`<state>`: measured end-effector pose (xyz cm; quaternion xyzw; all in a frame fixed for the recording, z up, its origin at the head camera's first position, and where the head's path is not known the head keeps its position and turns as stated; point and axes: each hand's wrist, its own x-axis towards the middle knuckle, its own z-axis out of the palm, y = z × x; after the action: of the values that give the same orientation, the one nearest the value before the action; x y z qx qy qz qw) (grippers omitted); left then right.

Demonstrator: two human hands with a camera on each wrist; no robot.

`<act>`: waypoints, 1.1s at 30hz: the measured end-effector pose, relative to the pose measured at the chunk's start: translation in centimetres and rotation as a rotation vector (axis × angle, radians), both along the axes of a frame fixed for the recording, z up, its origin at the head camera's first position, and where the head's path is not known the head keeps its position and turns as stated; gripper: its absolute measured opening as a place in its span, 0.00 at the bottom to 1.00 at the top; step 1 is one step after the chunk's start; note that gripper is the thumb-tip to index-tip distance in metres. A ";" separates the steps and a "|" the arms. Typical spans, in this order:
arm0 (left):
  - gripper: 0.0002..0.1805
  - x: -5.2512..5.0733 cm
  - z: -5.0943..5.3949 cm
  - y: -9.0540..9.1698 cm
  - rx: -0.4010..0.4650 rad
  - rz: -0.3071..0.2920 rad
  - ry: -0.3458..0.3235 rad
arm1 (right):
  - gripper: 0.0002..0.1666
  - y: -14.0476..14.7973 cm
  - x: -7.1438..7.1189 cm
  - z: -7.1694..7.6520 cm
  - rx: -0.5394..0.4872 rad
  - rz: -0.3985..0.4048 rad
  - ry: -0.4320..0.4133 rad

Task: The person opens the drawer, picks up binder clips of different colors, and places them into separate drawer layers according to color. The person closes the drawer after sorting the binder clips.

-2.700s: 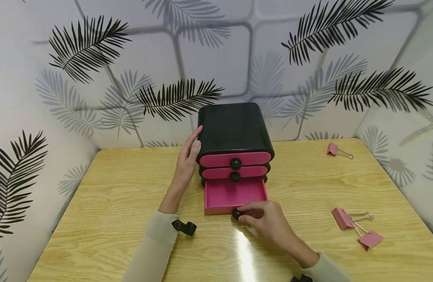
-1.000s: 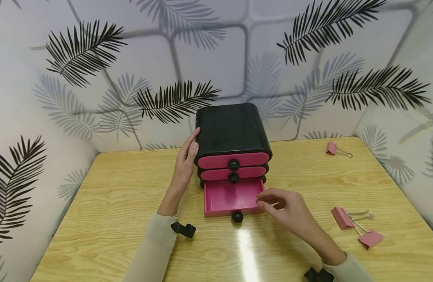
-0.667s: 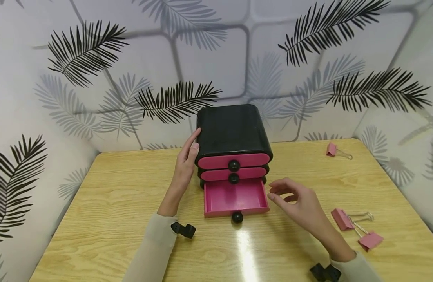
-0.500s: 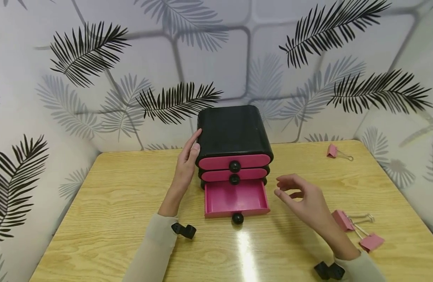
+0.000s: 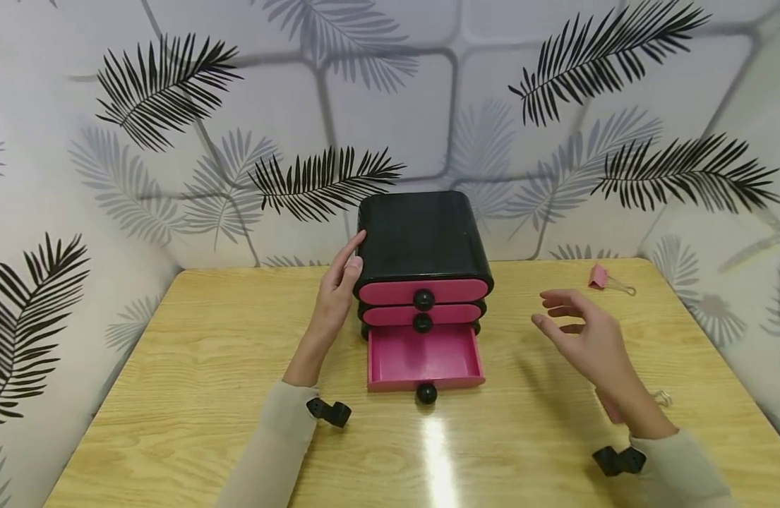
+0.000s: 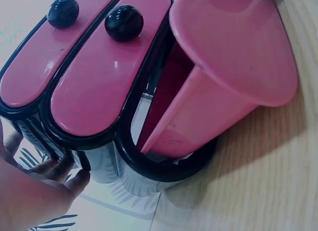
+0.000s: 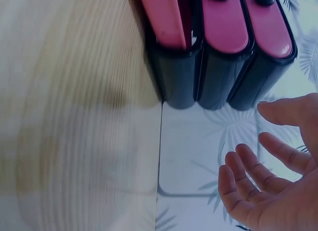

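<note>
A black drawer organizer (image 5: 421, 236) with pink drawers and round black knobs stands at the back of the table. Its bottom drawer (image 5: 424, 353) is pulled out, and nothing lies in the part that shows. My left hand (image 5: 334, 293) rests against the organizer's left side, fingers extended; the left wrist view shows the fingertips on the black casing. To the right of the organizer my right hand (image 5: 586, 339) hovers over the table, fingers loosely bent and holding nothing. A pink binder clip (image 5: 598, 277) lies beyond it at the back right. Another binder clip (image 5: 608, 406) is mostly hidden under the right forearm.
The wooden table (image 5: 224, 388) meets a leaf-patterned wall (image 5: 390, 106) along its back and sides. A dark wrist camera (image 5: 618, 461) sits on the right cuff, and one more camera (image 5: 329, 411) on the left.
My right hand has let go of the bottom drawer's knob and moved right and back, toward the far clip. Its forearm now covers the nearer clips. The left hand has stayed on the organizer.
</note>
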<state>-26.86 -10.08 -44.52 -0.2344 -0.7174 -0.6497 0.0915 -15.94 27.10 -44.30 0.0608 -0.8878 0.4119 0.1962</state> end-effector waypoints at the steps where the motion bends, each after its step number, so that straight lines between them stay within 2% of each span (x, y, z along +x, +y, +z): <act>1: 0.28 0.0 -0.1 -0.1 -0.001 -0.002 -0.008 | 0.20 0.3 -0.1 0.0 0.009 -0.007 0.001; 5: 0.27 -0.1 -0.2 -0.3 0.006 -0.013 -0.024 | 0.22 1.6 -0.7 0.2 0.037 -0.021 0.006; 11: 0.27 -0.2 0.1 -0.2 0.013 -0.037 -0.008 | 0.24 3.5 -1.7 0.5 0.073 -0.046 -0.005; 18: 0.28 0.0 0.6 -0.2 0.039 -0.036 -0.033 | 0.25 5.7 -2.8 0.4 0.134 -0.078 -0.021; 25: 0.28 -0.4 0.9 -0.3 0.011 -0.071 -0.060 | 0.28 8.0 -4.2 0.0 0.107 -0.132 -0.075; 27: 0.28 -0.1 1.2 -0.3 0.004 -0.073 -0.065 | 0.28 8.6 -4.8 -0.1 0.098 -0.150 -0.089; 33: 0.28 0.0 1.0 -0.3 -0.013 -0.062 -0.066 | 0.27 10.0 -6.5 -0.6 0.113 -0.156 -0.101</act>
<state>-26.84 -10.40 -43.53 -0.2354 -0.7167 -0.6548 0.0461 -22.49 37.15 -44.86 -0.0186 -0.9205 0.3470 0.1789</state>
